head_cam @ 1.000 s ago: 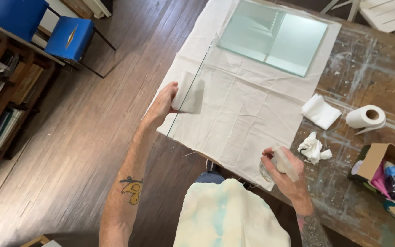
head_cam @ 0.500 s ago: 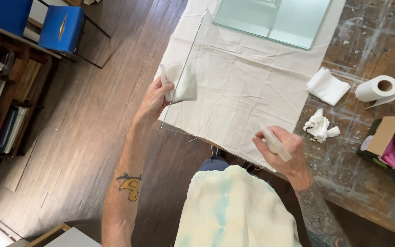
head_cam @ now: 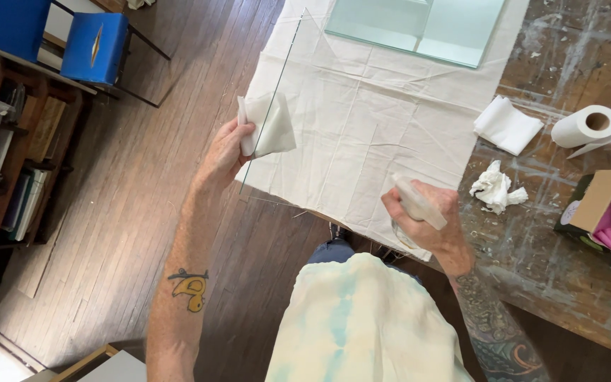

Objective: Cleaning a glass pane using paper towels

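My left hand (head_cam: 224,152) grips a clear glass pane (head_cam: 282,85) through a folded white paper towel (head_cam: 266,126). The pane stands on edge, so I see it almost edge-on, over the left side of a white cloth (head_cam: 369,120) that covers the worktable. My right hand (head_cam: 429,216) is closed around a small white spray bottle (head_cam: 415,204) at the table's near edge, right of the pane and apart from it. At the far end of the cloth lie pale green glass sheets (head_cam: 419,28).
On the bare wooden table (head_cam: 553,247) right of the cloth: a folded paper towel (head_cam: 507,125), a crumpled one (head_cam: 495,187), a paper roll (head_cam: 588,127), an open cardboard box (head_cam: 602,205) with bottles. Blue chairs (head_cam: 93,46) and shelves (head_cam: 15,155) stand left.
The view has shifted, so everything sits higher in frame. My left hand keeps the pane on edge with the towel. My right hand with the bottle has risen slightly toward the cloth.
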